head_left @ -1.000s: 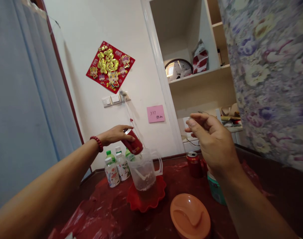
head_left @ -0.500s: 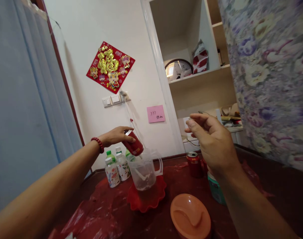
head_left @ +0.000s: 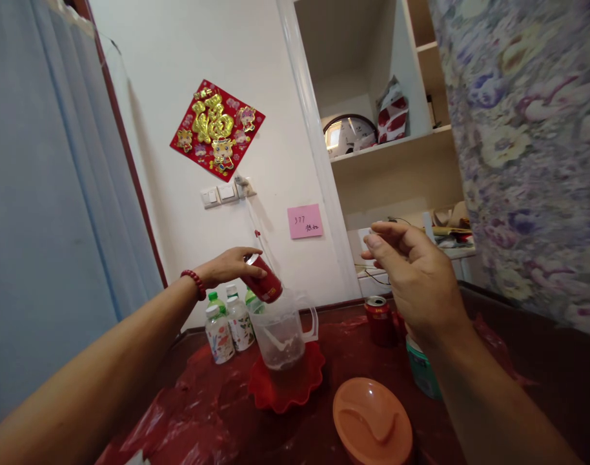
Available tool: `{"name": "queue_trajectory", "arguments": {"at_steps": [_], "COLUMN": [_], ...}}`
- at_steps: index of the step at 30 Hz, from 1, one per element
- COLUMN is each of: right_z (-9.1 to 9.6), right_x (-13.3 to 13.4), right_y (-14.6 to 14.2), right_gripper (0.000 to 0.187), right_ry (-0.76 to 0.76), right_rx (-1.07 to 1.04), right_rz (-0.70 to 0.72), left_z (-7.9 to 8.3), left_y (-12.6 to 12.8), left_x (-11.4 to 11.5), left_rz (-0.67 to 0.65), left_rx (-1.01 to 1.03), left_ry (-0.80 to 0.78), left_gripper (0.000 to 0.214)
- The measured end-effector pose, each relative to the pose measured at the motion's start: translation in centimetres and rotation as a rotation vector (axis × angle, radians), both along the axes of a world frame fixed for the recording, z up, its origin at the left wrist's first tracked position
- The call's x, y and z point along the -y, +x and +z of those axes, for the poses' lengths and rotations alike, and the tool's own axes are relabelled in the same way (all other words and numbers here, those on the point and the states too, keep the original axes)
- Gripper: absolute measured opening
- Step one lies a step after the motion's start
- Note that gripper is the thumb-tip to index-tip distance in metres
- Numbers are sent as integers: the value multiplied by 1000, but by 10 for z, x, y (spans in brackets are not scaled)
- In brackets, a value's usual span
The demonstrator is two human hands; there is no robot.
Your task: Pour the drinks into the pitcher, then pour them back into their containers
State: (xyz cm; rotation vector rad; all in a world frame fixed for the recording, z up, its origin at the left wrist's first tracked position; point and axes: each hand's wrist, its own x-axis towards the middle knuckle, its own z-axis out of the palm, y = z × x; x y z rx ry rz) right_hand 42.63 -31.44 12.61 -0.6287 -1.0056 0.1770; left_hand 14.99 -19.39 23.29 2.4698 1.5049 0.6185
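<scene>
My left hand (head_left: 230, 266), with a red bead bracelet on its wrist, is closed around a red drink can (head_left: 264, 282). The can tips with its top end down over a clear plastic pitcher (head_left: 278, 332). A little liquid shows at the pitcher's bottom. Under the pitcher lies a red scalloped dish (head_left: 286, 391). My right hand (head_left: 414, 278) is raised at the right, its thumb and index fingertips pinched together; whether anything small is between them I cannot make out. Behind and below it stands another red can (head_left: 379, 321), upright and opened.
Several bottles (head_left: 222, 336) with white or green caps stand left of the pitcher. An orange oval lidded container (head_left: 372, 416) sits in front, and a green tub (head_left: 421, 368) is partly behind my right forearm. Red plastic film (head_left: 179, 413) lies crumpled on the dark red table.
The thin stream visible below the can half a second ago no longer shows clearly. Both hands hold nearly the same position; the view has shifted slightly.
</scene>
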Motion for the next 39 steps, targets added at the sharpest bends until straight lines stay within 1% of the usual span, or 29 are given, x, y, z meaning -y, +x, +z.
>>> {"name": "queue_trajectory", "arguments": {"at_steps": [8,11,14,17,20,23,24,26,28,30,33,34,36,37,39], "right_z": [-3,-4,-4,-5,-6,-7,-8,-9,-11,-17,-31,-36,-49,-55,-66], "right_x": [-4,-5,-5,-5,-7,-8,-9,-10,-12,-16,-26,-31,-42,-48,-60], "right_y": [-1,0,0,0,-2,-5,-4,1,12,30,64,74,89,92,90], "right_gripper": [34,34,35,37,39,41,41,40,40,40,37,35,34,33,34], "right_ry": [-23,-33,-36,-48,-67,-97,-107,-135,-199,-313,-560,-658,-778,-833,-912], "right_rx": [23,35,24,16,16,18,21,44,125,279,625,744,842,876,935], "right_rz": [-13,-15,-16,-19,-23,-12,-6,-6,-78,-242,-535,-586,-595,-598,-614], "left_z": [-13,-17,-24,-41,-68,-94,-100,-107,-109,-110,-118,-122,-134,-141,-154], "left_y": [1,-1,-11,-29,-49,-65,-69,-75,-80,-87,-104,-112,-129,-139,-159], "left_x": [-10,-10,-6,1,6,9,10,13,16,19,22,22,22,21,18], "left_rz": [-8,-31,-36,7,54,59,57,57,38,9,-13,-13,9,44,133], "left_rx": [23,76,182,315,397,437,454,477,468,432,407,421,478,508,544], "left_ry": [73,60,57,88,81,19,-3,-36,-59,-92,-141,-160,-208,-227,-234], "left_gripper": [67,59,53,56,60,65,67,73,77,77,70,68,65,65,67]}}
